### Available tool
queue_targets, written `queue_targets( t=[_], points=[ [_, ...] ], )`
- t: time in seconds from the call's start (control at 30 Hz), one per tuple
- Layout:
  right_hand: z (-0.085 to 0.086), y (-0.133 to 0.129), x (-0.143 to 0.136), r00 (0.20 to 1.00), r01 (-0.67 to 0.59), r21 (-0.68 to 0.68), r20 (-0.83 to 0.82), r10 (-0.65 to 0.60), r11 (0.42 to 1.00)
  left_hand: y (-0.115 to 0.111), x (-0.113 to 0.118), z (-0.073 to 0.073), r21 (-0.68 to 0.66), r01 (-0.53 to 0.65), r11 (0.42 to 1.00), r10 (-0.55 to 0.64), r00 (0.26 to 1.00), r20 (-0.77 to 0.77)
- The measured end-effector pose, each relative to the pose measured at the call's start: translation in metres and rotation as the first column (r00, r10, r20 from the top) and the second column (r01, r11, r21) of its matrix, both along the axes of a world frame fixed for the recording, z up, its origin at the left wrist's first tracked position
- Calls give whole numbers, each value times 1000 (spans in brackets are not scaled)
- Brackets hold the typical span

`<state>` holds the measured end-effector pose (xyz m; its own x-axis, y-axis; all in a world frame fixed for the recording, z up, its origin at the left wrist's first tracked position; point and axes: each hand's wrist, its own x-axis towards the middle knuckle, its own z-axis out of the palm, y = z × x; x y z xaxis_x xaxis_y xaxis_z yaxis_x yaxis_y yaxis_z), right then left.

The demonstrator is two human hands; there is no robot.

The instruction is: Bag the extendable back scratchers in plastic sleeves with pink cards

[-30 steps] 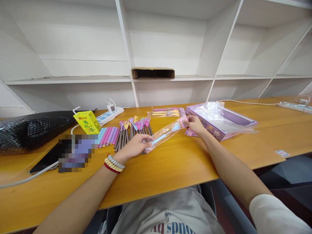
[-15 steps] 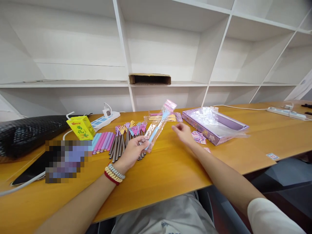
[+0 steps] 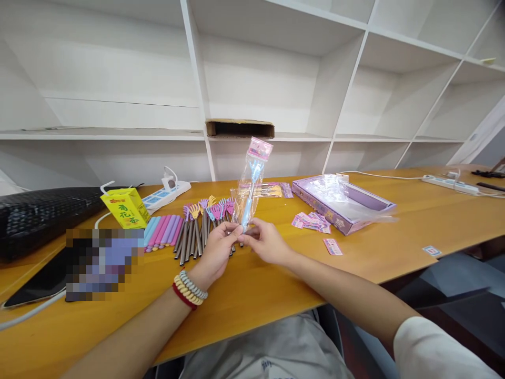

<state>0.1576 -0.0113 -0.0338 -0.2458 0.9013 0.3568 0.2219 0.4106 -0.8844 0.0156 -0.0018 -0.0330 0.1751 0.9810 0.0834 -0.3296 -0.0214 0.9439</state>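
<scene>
My left hand and my right hand both pinch the bottom end of a clear plastic packet that stands upright above the table. Inside it is a light blue stick with a small hand-shaped tip; a pink label closes the top. Just behind my hands lies a row of grey sticks with coloured hand-shaped tips. Beside that row sits a bundle of pink, purple and blue tubes.
On the wooden table are a yellow drink carton, a white power strip, a black bubble-wrap bundle, a dark tablet, more packets, a purple box with plastic film and loose pink labels. White shelves rise behind.
My right hand let go of the packet's top end and came back to its bottom end by my left hand. The packet swung from lying flat to standing upright.
</scene>
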Motion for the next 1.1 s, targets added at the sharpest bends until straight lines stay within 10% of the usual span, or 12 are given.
queue_targets(
  t=[0.23, 1.1],
  points=[
    [-1, 8, 2, 974, -127, -213, -210, 81, 969, 2, 1, -3, 72, -77, 994, 86, 989, -122],
    [-19, 12, 19, 902, -356, -409, -384, 196, 840, 5, -9, 3, 94, 217, 972, -164, 905, -393]
  ],
)
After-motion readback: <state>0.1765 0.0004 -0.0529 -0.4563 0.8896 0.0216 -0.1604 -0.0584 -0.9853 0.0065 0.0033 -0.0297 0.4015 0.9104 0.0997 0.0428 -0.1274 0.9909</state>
